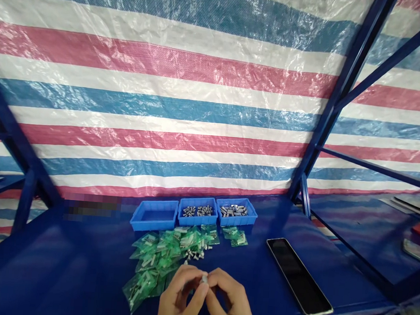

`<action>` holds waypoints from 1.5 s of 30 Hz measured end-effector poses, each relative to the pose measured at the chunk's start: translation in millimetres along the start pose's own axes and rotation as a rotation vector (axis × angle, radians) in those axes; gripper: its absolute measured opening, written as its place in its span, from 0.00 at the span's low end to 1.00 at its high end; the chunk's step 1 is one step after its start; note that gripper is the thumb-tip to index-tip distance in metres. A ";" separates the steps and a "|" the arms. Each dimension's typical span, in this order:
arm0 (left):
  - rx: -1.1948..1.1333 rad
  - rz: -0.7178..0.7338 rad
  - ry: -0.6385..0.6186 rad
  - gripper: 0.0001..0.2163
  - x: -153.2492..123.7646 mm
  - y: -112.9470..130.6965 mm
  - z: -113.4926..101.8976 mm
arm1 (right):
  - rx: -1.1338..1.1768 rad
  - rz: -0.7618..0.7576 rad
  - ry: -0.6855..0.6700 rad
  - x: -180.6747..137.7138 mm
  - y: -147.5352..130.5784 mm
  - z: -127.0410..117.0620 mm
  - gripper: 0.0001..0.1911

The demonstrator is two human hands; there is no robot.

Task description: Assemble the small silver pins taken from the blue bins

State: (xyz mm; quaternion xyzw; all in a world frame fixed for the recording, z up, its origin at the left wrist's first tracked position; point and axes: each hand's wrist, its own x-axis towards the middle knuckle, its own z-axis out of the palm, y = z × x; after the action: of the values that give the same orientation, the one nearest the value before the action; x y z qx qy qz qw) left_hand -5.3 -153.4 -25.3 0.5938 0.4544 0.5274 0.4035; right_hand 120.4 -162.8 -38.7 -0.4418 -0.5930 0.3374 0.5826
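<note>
My left hand (182,298) and my right hand (230,300) meet at the front of the blue table. Their fingertips pinch a small silvery metal piece (204,278) between them; its exact kind is too small to make out. Just beyond my hands lie several loose metal parts (197,255). To the left spreads a pile of green-tinted plastic bags (159,250) with small metal parts inside. A smaller group of such bags (238,237) lies apart on the right.
Behind the bags stand three blue bins in a row: a left bin (153,226) with nothing visible in it, a middle bin (198,219) and a right bin (237,220) holding metal parts. A black-screened phone or tablet (298,276) lies right. Blue metal posts (325,123) flank the table (88,264).
</note>
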 end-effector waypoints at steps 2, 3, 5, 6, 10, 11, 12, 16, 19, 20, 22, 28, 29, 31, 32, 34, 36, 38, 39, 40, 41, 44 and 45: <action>0.028 0.080 -0.011 0.08 10.1 -0.7 -0.5 | -0.005 -0.011 -0.029 -0.2 1.2 -0.1 0.16; 0.046 0.130 -0.008 0.08 19.8 -0.9 -0.8 | -0.012 -0.012 -0.040 0.1 1.0 -1.1 0.15; 0.120 0.233 0.021 0.07 49.6 -0.7 -1.9 | -0.040 0.005 -0.058 1.6 -0.6 -4.3 0.12; 0.174 0.281 0.042 0.08 68.9 -0.6 -2.8 | -0.060 0.024 -0.067 2.4 -1.6 -6.1 0.11; 0.343 0.335 0.063 0.09 145.5 -2.4 -10.6 | -0.141 0.097 -0.089 5.3 -0.7 -10.6 0.11; 0.365 0.337 0.065 0.11 156.5 -4.0 -13.3 | -0.168 0.100 -0.074 6.2 1.9 -11.3 0.11; 0.385 0.339 0.072 0.14 161.9 -6.1 -16.1 | -0.204 0.093 -0.051 7.5 5.9 -12.1 0.11; 0.442 0.339 0.104 0.18 128.0 -20.5 -24.7 | -0.424 0.021 0.027 19.7 30.5 -16.5 0.10; 0.447 0.331 0.133 0.17 72.7 -34.6 -24.9 | -0.665 0.017 0.004 34.5 46.6 -16.6 0.14; 0.435 0.331 0.153 0.18 55.2 -38.7 -23.8 | -0.749 0.026 -0.019 39.1 49.6 -15.1 0.16; 0.424 0.325 0.176 0.19 26.7 -44.6 -21.0 | -0.886 0.052 -0.065 46.5 52.0 -10.8 0.19; 0.406 0.247 0.246 0.14 -7.1 -49.6 -13.3 | -0.978 0.109 -0.078 49.9 48.5 -0.3 0.12; 0.400 0.265 0.272 0.14 -8.3 -50.3 -12.2 | -0.978 0.115 -0.073 49.2 47.9 0.2 0.11; 0.404 0.319 0.291 0.13 -9.5 -51.7 -11.0 | -0.972 0.121 -0.065 48.1 46.9 0.9 0.10; 0.416 0.346 0.277 0.13 -9.7 -52.4 -11.1 | -0.966 0.123 -0.063 47.9 46.3 1.3 0.10; 0.452 0.386 0.241 0.13 -9.9 -53.4 -12.7 | -0.946 0.124 -0.062 48.2 45.5 2.2 0.08; 0.474 0.407 0.220 0.13 -9.9 -54.5 -15.7 | -0.917 0.121 -0.068 48.8 45.4 3.2 0.08; 0.474 0.410 0.222 0.13 -10.2 -55.8 -19.3 | -0.877 0.119 -0.070 48.8 46.2 3.8 0.09; 0.468 0.406 0.220 0.12 -10.4 -56.3 -20.9 | -0.852 0.120 -0.068 48.3 46.7 3.7 0.09; 0.460 0.397 0.218 0.12 -10.5 -56.7 -22.3 | -0.823 0.122 -0.063 47.2 47.1 3.2 0.10; 0.450 0.386 0.219 0.12 -10.7 -56.7 -23.3 | -0.793 0.125 -0.057 45.6 47.3 2.5 0.10; 0.409 0.342 0.217 0.10 -10.9 -54.0 -22.7 | -0.639 0.139 -0.048 36.5 45.0 -0.6 0.08; 0.387 0.320 0.207 0.10 -11.1 -52.1 -21.0 | -0.511 0.156 -0.043 32.3 42.8 -1.7 0.06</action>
State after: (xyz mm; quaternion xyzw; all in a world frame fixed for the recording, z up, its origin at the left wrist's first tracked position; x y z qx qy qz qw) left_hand -32.5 -150.5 -75.7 0.6670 0.4858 0.5458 0.1455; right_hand 129.9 -117.0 -65.1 -0.6116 -0.6352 0.2302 0.4117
